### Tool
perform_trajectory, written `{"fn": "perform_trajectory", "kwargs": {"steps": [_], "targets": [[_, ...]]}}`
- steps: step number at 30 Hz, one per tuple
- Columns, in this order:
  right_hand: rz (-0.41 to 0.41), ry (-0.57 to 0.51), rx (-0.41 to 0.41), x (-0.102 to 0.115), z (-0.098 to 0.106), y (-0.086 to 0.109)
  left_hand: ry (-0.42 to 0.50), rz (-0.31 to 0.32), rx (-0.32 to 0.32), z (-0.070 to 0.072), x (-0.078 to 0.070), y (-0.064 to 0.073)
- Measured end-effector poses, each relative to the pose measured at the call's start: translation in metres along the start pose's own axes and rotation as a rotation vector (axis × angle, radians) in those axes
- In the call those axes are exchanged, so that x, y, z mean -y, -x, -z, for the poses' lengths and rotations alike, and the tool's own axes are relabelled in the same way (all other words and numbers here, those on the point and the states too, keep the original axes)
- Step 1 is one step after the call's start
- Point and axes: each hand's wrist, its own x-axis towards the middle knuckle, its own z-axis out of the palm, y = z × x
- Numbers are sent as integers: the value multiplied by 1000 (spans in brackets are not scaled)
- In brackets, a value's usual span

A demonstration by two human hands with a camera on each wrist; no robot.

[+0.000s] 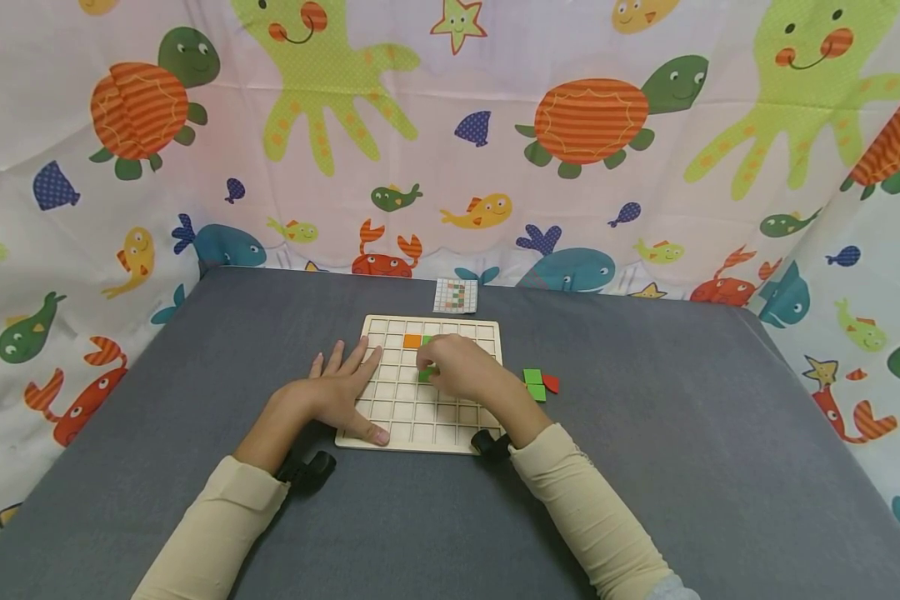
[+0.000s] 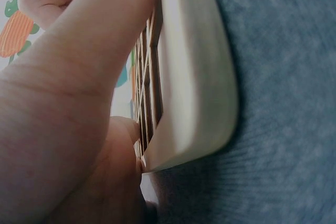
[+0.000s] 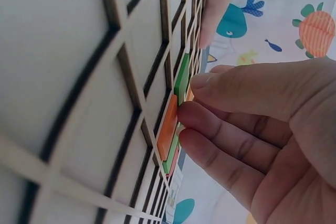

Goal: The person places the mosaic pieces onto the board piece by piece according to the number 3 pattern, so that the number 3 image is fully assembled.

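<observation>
A square wooden grid board (image 1: 401, 412) lies on the table. My left hand (image 1: 337, 400) rests on its left side with fingers spread, the thumb near the front left corner. Over the middle of the board, my right hand (image 1: 461, 367) has bent fingers, and thumb and fingertips meet at a green square tile (image 3: 182, 80), which shows at a grid cell. Beside that tile in the right wrist view is an orange tile (image 3: 168, 128) with more green and red behind. Another orange tile (image 1: 412, 341) sits in an upper cell. The right hand hides part of the tiles.
To the right of the board lie loose green tiles (image 1: 532, 377) and a red tile (image 1: 551, 383). A small card (image 1: 456, 296) printed with a coloured grid lies behind the board. A patterned curtain (image 1: 435, 167) hangs along the back of the grey table (image 1: 682, 467).
</observation>
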Motion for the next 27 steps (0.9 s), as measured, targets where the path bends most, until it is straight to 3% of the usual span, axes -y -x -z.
{"fn": "perform_trajectory", "kwargs": {"steps": [11, 21, 27], "targets": [[-3, -4, 40, -9, 11, 9, 49, -30, -5, 6, -5, 9], [-210, 30, 114, -55, 39, 70, 66, -32, -15, 1, -2, 4], [-198, 91, 84, -75, 43, 94, 55, -10, -8, -1, 0, 1]]}}
